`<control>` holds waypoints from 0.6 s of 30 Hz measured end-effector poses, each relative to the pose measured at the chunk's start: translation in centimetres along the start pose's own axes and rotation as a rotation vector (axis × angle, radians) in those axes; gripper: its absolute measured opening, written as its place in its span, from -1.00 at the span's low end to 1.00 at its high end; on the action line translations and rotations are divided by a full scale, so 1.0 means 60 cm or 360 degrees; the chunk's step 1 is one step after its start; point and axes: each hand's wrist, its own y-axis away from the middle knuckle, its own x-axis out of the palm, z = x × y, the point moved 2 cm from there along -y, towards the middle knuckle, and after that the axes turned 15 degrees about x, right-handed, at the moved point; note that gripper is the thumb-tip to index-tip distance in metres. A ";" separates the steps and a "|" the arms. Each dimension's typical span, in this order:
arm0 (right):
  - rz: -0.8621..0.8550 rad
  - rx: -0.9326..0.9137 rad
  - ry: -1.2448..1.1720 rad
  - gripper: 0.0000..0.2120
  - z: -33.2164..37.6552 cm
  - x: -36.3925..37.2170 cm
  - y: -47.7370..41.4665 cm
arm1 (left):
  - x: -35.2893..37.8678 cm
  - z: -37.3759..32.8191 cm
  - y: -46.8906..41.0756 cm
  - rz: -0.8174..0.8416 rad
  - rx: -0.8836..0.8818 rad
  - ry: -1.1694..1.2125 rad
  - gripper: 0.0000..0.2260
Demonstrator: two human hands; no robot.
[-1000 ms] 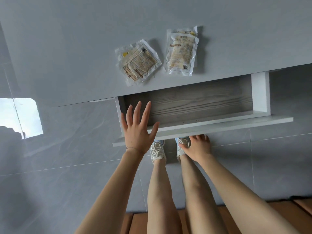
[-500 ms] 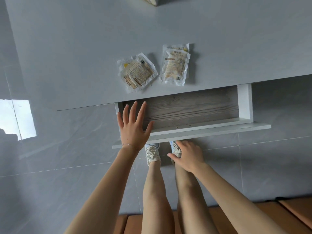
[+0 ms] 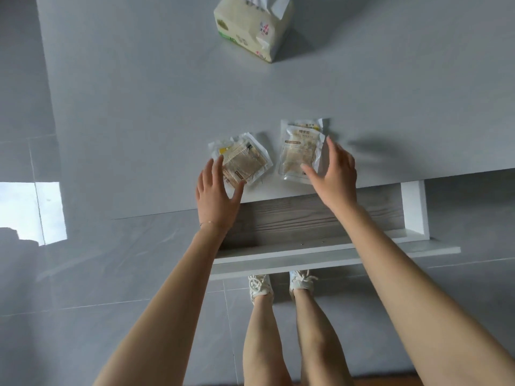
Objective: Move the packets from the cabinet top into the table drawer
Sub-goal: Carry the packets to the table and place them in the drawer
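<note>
Two clear packets with beige contents lie side by side on the grey top (image 3: 139,107), near its front edge. The left packet (image 3: 243,160) is turned at an angle; the right packet (image 3: 299,151) lies nearly straight, on top of another packet edge. My left hand (image 3: 216,193) is spread open over the left packet's near corner. My right hand (image 3: 333,171) hovers open over the right packet's near right side, thumb across it. Below the edge the drawer (image 3: 315,247) stands pulled out, its wood-grain floor bare.
A tissue box (image 3: 252,26) stands at the back of the grey top. The drawer's white front panel juts toward my legs and white shoes. Grey floor tiles lie left and right, with a bright window reflection at the far left.
Both hands rose from the drawer front to the packets: the left left the drawer's corner, the right came out from under the front panel. The view tilted up, showing the tissue box.
</note>
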 end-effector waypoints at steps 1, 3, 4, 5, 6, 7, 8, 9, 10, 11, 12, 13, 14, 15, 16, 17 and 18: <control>0.0011 0.0026 0.0004 -0.22 0.003 0.008 -0.017 | 0.008 0.008 -0.012 0.0038 -0.0055 0.0019 -0.37; -0.0042 0.0030 0.0011 -0.17 0.006 0.025 -0.034 | 0.023 0.019 -0.031 0.0086 -0.0170 0.0058 -0.33; -0.0074 0.0040 0.0000 -0.16 0.007 0.031 -0.036 | 0.029 0.021 -0.037 0.0093 -0.0215 0.0055 -0.32; -0.0097 0.0063 -0.0028 -0.17 0.008 0.037 -0.035 | 0.033 0.022 -0.041 0.0089 -0.0245 0.0041 -0.31; -0.0119 0.0087 -0.0065 -0.18 0.010 0.040 -0.032 | 0.037 0.021 -0.044 0.0074 -0.0266 0.0031 -0.31; -0.0145 0.0100 -0.0114 -0.21 0.010 0.043 -0.030 | 0.040 0.019 -0.045 0.0046 -0.0282 0.0035 -0.32; -0.0173 0.0101 -0.0165 -0.23 0.010 0.045 -0.027 | 0.043 0.017 -0.045 0.0007 -0.0295 0.0052 -0.32; -0.0205 0.0096 -0.0217 -0.25 0.012 0.045 -0.024 | 0.045 0.016 -0.045 -0.0045 -0.0295 0.0074 -0.33; -0.0223 0.0100 -0.0258 -0.26 0.016 0.046 -0.022 | 0.047 0.015 -0.046 -0.0104 -0.0286 0.0102 -0.33; -0.0203 0.0121 -0.0303 -0.26 0.019 0.050 -0.021 | 0.047 0.014 -0.047 -0.0162 -0.0281 0.0137 -0.33; -0.0148 0.0167 -0.0359 -0.25 0.025 0.053 -0.019 | 0.048 0.012 -0.049 -0.0212 -0.0281 0.0178 -0.33; -0.0076 0.0236 -0.0435 -0.23 0.029 0.059 -0.019 | 0.048 0.009 -0.050 -0.0242 -0.0283 0.0223 -0.32; -0.0002 0.0318 -0.0527 -0.23 0.033 0.063 -0.018 | 0.049 0.003 -0.052 -0.0253 -0.0282 0.0280 -0.31; 0.0055 0.0403 -0.0632 -0.25 0.035 0.066 -0.018 | 0.050 -0.003 -0.053 -0.0253 -0.0282 0.0361 -0.31; 0.0091 0.0475 -0.0721 -0.33 0.037 0.068 -0.016 | 0.051 -0.010 -0.051 -0.0255 -0.0292 0.0462 -0.32; 0.0110 0.0518 -0.0780 -0.48 0.038 0.068 -0.012 | 0.053 -0.016 -0.049 -0.0263 -0.0319 0.0577 -0.34; 0.0134 0.0536 -0.0807 -0.67 0.040 0.064 -0.004 | 0.054 -0.022 -0.046 -0.0265 -0.0364 0.0688 -0.37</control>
